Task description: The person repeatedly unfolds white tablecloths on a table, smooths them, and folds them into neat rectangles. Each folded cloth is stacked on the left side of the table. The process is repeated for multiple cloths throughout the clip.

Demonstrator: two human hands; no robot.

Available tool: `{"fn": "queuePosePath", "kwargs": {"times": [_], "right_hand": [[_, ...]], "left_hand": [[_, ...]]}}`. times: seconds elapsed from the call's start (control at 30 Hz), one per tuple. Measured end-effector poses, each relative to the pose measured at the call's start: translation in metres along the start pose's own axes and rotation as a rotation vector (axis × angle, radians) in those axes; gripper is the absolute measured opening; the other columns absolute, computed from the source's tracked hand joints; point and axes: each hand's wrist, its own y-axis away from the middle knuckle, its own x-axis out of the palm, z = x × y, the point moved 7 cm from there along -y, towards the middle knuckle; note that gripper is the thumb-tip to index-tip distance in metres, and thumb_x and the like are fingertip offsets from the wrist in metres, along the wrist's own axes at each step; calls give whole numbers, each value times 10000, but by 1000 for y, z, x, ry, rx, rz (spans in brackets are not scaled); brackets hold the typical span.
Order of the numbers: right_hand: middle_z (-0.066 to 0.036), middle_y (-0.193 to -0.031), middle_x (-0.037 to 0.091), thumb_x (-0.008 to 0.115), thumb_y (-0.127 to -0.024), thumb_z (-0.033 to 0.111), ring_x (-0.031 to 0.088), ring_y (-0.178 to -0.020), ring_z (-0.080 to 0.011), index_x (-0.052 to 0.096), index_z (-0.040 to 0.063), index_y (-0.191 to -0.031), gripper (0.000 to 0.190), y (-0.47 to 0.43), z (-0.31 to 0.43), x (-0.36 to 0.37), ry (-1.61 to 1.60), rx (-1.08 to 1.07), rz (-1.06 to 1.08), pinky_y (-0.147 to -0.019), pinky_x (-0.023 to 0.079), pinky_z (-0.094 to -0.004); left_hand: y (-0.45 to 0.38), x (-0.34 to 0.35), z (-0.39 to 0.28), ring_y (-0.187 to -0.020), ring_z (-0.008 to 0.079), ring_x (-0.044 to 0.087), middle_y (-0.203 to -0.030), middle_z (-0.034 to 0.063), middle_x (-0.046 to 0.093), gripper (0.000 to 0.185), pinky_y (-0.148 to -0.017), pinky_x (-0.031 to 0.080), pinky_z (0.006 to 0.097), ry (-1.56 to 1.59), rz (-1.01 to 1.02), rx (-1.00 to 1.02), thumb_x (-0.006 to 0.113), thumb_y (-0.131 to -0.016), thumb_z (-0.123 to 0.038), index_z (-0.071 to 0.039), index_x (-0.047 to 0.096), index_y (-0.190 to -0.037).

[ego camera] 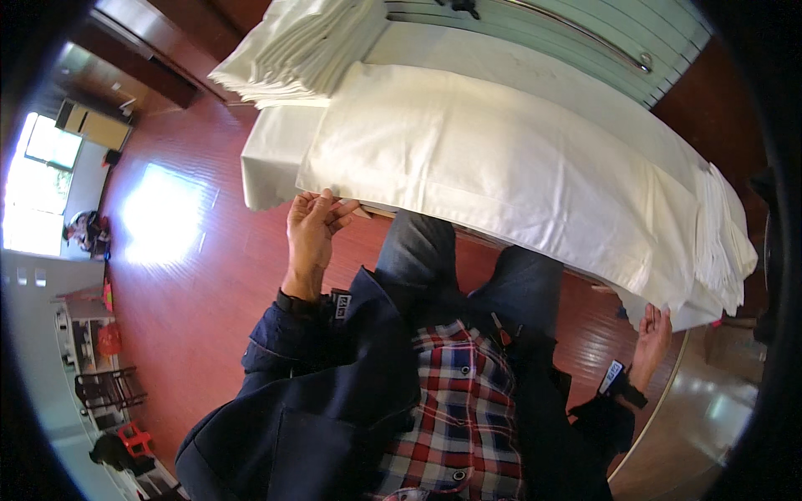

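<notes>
A white cloth (pixel 501 169) lies spread, with crease lines, across a table draped in a pale cover (pixel 269 156). At its near left corner, my left hand (pixel 316 219) pinches the hem between thumb and finger. My right hand (pixel 653 332) is at the near edge on the right, fingertips against the cloth; the thumb is not clearly visible. A thick stack of folded white cloths (pixel 301 50) sits at the table's left end. More bunched white cloths (pixel 720 238) lie at the right end.
Behind the table stands a pale green slatted panel (pixel 564 37) with a metal rail (pixel 589 31). My knees are under the table's near edge. On the far left are a dark chair (pixel 109 388), a red stool (pixel 135 438) and shelves along the wall.
</notes>
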Motion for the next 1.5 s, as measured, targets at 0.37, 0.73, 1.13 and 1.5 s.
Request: {"fn": "queuePosePath", "kwargs": {"times": [0.37, 0.73, 1.13, 1.5], "right_hand": [[-148, -1333, 598, 631, -1050, 297, 584, -1262, -260, 510, 28, -1415, 469, -19, -18, -8, -324, 103, 170, -1073, 497, -386], [-128, -1428, 561, 611, -1059, 275, 518, -1343, -270, 544, 49, -1366, 387, 3, -19, 24, -510, 135, 315, -1131, 453, -421], [-70, -1186, 661, 635, -1044, 322, 645, -1056, -194, 623, 69, -1231, 315, -19, -2, 13, -331, 174, 337, -928, 550, -343], [-95, -1179, 669, 618, -1043, 266, 668, -1057, -218, 618, 79, -1235, 267, -8, 36, 5, -226, 105, 365, -892, 577, -365]], "left_hand": [[3, 4, 22, -1010, 251, 713, -1087, 119, 673, 178, -876, 608, 347, 214, 0, -113, 644, -1042, -202, -43, 572, -1079], [2, 31, 37, -1099, 244, 672, -1190, 103, 650, 337, -897, 613, 321, 353, 164, -287, 624, -1051, -299, -35, 588, -1258], [0, 6, -19, -666, 170, 716, -871, 72, 731, 131, -623, 625, 311, 94, 37, -78, 639, -1028, -161, -48, 672, -971], [0, 13, -62, -883, 199, 745, -964, 103, 740, 168, -782, 656, 341, -56, 114, -57, 598, -1019, -139, 4, 672, -1068]]}}
